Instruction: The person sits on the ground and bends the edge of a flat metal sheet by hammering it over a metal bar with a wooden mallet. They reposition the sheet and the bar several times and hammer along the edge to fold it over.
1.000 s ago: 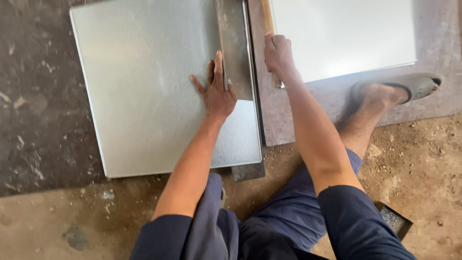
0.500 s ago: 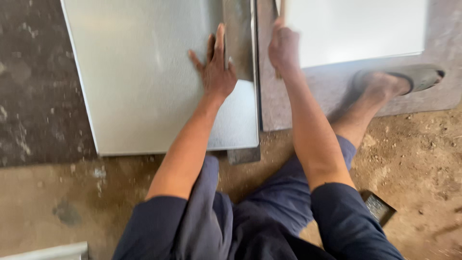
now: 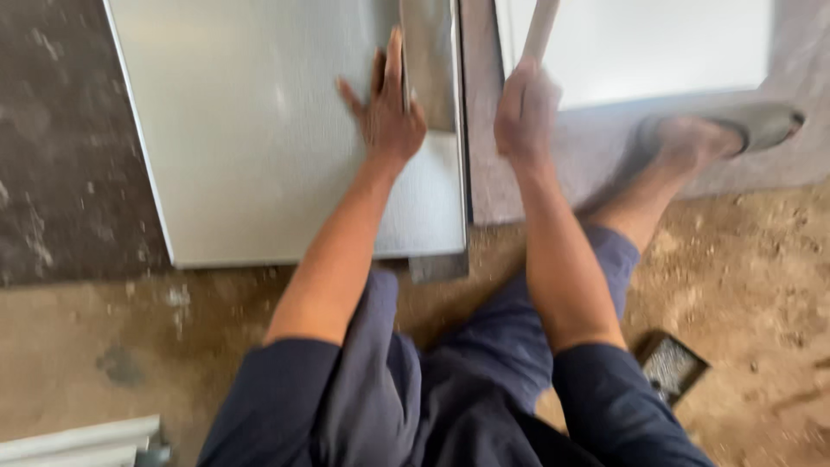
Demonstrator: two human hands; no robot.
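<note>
A large grey metal sheet [image 3: 251, 130] lies flat on the ground in front of me. My left hand [image 3: 386, 108] presses flat on its right part, fingers spread, against a narrow metal bar [image 3: 430, 65] that runs along the sheet's right edge. My right hand [image 3: 525, 112] is closed around a pale wooden handle [image 3: 541, 26] that points up and out of view; the hand is blurred. A second pale sheet [image 3: 648, 43] lies further right.
My sandalled foot [image 3: 722, 130] rests on a grey slab [image 3: 804, 147] at the right. The bar's end [image 3: 438, 266] sticks out below the sheet. A small dark mesh-faced object [image 3: 670, 367] lies on the dirt. Pale metal strips [image 3: 78, 441] show at bottom left.
The view has shifted so the sheet sits higher and closer. My right hand has lifted the handle slightly and is blurred with motion. My left hand stays pressed on the sheet.
</note>
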